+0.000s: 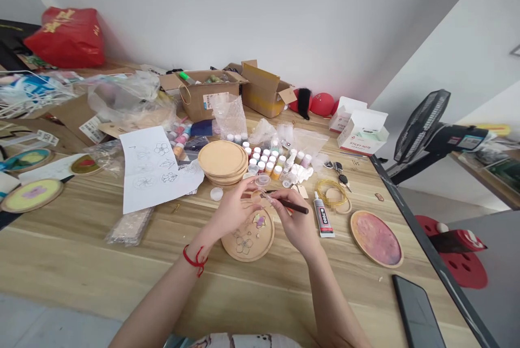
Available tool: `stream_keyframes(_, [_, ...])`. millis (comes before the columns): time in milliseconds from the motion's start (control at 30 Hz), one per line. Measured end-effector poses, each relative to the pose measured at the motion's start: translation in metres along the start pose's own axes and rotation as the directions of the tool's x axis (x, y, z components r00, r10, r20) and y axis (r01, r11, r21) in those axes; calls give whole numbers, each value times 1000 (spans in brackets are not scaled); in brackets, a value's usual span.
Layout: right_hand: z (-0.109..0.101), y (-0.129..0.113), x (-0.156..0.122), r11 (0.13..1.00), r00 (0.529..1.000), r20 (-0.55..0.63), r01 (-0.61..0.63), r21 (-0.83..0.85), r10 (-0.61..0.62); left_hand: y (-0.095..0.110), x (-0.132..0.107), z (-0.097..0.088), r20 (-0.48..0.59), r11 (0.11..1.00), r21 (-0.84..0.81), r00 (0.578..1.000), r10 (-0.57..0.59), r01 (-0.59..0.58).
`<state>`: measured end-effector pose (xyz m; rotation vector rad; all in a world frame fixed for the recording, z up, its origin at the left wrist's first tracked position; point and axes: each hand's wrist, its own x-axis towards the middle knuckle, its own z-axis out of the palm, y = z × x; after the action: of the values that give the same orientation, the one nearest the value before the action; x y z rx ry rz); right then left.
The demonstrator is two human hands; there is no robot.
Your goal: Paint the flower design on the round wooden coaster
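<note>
My left hand is closed around a small clear plastic cup, held over a round wooden plate. My right hand grips a thin tool with a dark handle, perhaps a brush; its tip is close to the cup and too small to make out. The wooden plate lies flat below both hands, with pencilled flower outlines and one purple and yellow painted flower. Another clear cup stands just beyond my fingers. Behind the left hand is a stack of round wooden plates.
Several white-capped paint bottles stand behind my hands. A sheet of flower drawings lies left. On the right are a glue tube, coiled yellow wire, a pink painted plate and a phone. Cardboard boxes line the wall.
</note>
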<state>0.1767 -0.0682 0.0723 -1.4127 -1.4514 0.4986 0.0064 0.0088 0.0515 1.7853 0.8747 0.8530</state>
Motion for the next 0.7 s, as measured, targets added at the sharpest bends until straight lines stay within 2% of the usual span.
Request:
stream_keyframes(100, [-10,-11,20,998,996,70,-54,-44,57,21,23,-18,210,999,48,977,-29,19])
stream_keyframes(200, [-15,-15,38,986,989,116,-104,129,89,35,43,-28,320,998,68,947,-25,4])
stream_keyframes(267, [-19,-15,47,972,994,91,-85,220,66,40,52,-31,357,999,42,934,2,-18])
stream_keyframes(333, [-23,-15,50,982,999,34,-29,184,24,42,56,-33,369,1000,9,929,18,-23])
stream_keyframes(400, [-25,-16,50,997,999,-33,-12,76,15,44,57,-33,369,999,-22,929,35,-28])
stream_keyframes(433, [-26,-17,48,998,999,-29,-27,60,29,45,57,-32,377,999,-31,925,40,-30])
stream_keyframes(500, [-25,-19,46,990,998,53,-27,135,20,47,55,-32,385,999,-33,922,48,-39])
stream_keyframes(567, [-24,-20,44,979,994,105,-10,203,-12,49,54,-31,351,999,-7,935,46,-47])
stream_keyframes(700, [-27,-21,44,980,990,114,58,189,-80,50,54,-32,311,999,54,950,-21,5])
